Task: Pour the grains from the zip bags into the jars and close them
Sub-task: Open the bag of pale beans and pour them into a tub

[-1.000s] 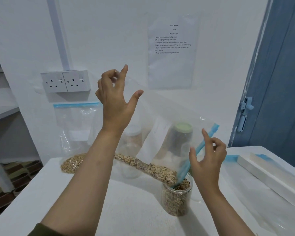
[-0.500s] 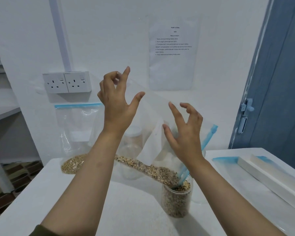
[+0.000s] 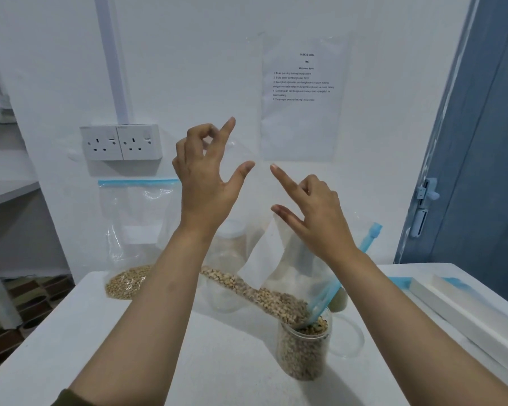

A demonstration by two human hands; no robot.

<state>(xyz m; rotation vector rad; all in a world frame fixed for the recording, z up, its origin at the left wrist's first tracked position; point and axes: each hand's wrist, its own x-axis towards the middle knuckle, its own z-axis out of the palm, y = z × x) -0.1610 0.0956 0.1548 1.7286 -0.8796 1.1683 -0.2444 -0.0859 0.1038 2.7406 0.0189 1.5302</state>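
Clear zip bag (image 3: pixel 288 259) is pinched by its raised corner in left hand (image 3: pixel 206 183), mouth in the jar (image 3: pixel 304 351) at 5 o'clock. Right hand (image 3: pixel 314 218) rests against the film; grip unclear. Risk: jar nearly full, grains (image 3: pixel 264 294) overflow or mouth slips. Second jar (image 3: pixel 226 276) mostly hidden.

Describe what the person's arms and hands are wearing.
Both forearms are bare. The left arm shows a dark olive sleeve edge near the elbow. No sleeve shows on the right arm. Neither the left hand nor the right hand shows gloves, rings or a watch.
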